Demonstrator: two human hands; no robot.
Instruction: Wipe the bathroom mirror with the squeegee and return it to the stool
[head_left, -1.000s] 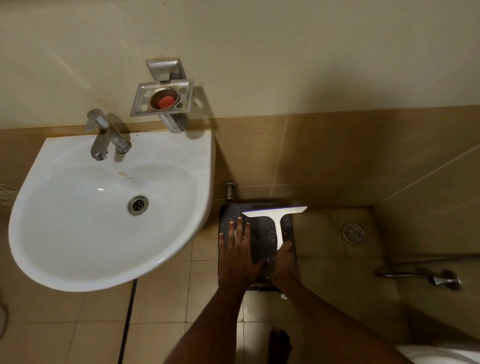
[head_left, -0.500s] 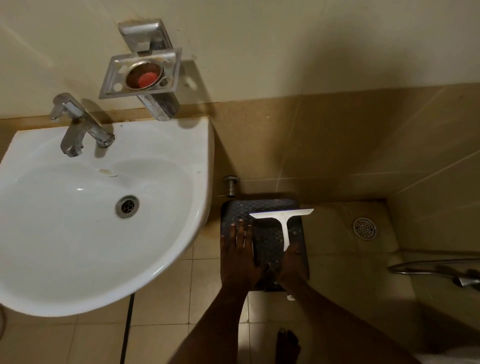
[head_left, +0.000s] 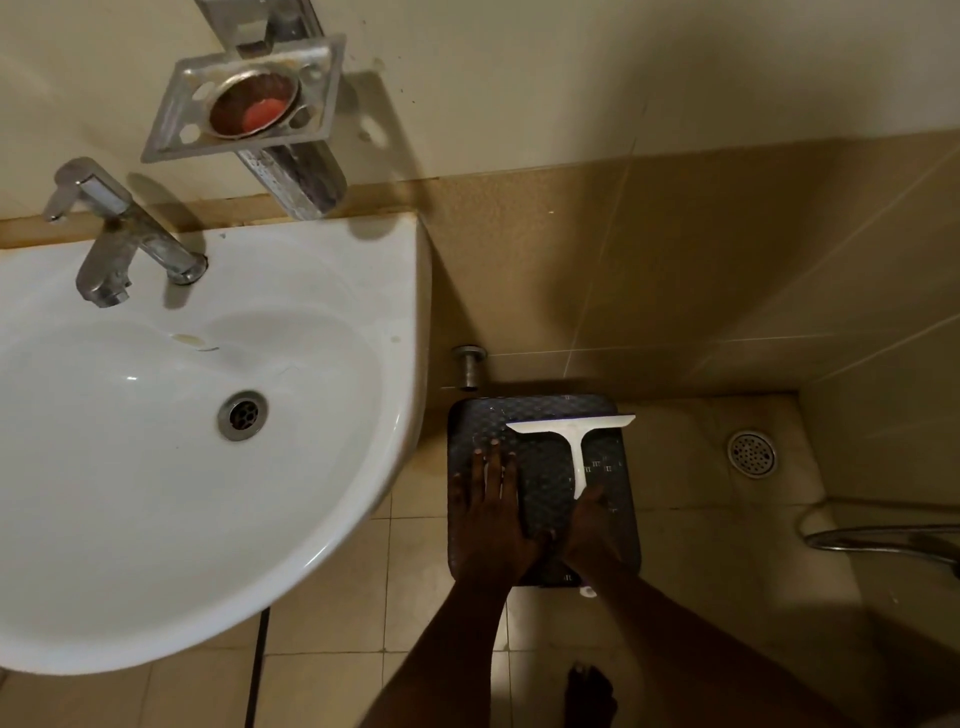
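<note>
A white T-shaped squeegee (head_left: 575, 441) lies on a dark patterned stool (head_left: 540, 415) on the floor right of the sink, its blade toward the wall. My right hand (head_left: 592, 530) is closed around the lower end of its handle. My left hand (head_left: 493, 514) rests flat on the stool's left half, fingers spread, holding nothing. No mirror is in view.
A white wall-mounted sink (head_left: 363, 291) with a chrome tap (head_left: 114, 244) fills the left. Above it hangs a metal soap dish (head_left: 249, 98) with a red soap. A floor drain (head_left: 752, 453) and a chrome hose fitting (head_left: 878, 540) are on the right. A bare foot (head_left: 589, 693) stands below.
The view has shifted down and closer, so the sink and soap dish slid up and left. Both hands and the squeegee keep their places on the stool.
</note>
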